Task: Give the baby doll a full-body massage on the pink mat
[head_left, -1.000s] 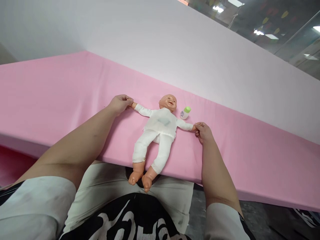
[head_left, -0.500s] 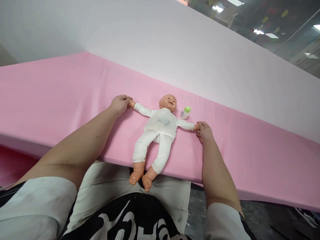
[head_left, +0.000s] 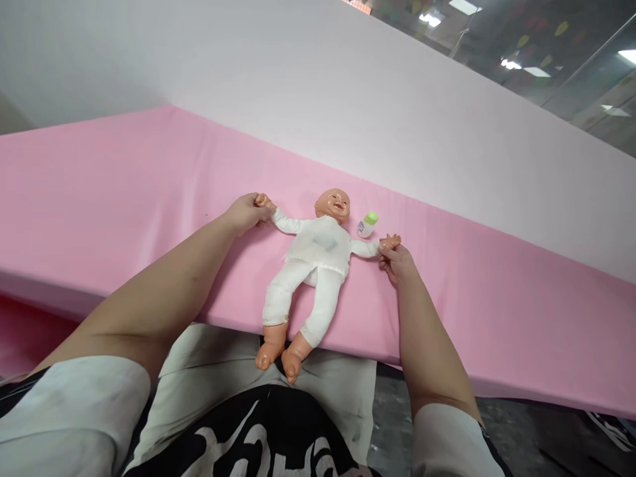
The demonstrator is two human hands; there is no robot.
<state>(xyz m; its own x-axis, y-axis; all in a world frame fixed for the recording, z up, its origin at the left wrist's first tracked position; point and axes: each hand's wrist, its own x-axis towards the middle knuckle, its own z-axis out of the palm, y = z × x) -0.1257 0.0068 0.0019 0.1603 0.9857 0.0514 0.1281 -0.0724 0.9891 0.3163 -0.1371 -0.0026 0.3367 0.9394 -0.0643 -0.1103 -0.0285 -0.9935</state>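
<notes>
A baby doll in white cloth lies on its back on the pink-covered table, arms spread to both sides, with its feet reaching over the front edge. My left hand is closed around the doll's wrist on the left; the doll's small hand shows above my fingers. On the other side, my right hand pinches the doll's other wrist from below, and the doll's open palm rises past my fingertips. Beside the doll's head lies a small clear bottle with a green cap, touched by neither hand.
The pink cloth covers the long table and bends at a corner on the left. A white wall rises behind it, with a glass pane at upper right. My lap is against the front edge.
Both my hands have shifted from the doll's hands to its wrists, moving slightly inward. The doll's hands are now more exposed and turned up. Its body and the bottle stay put.
</notes>
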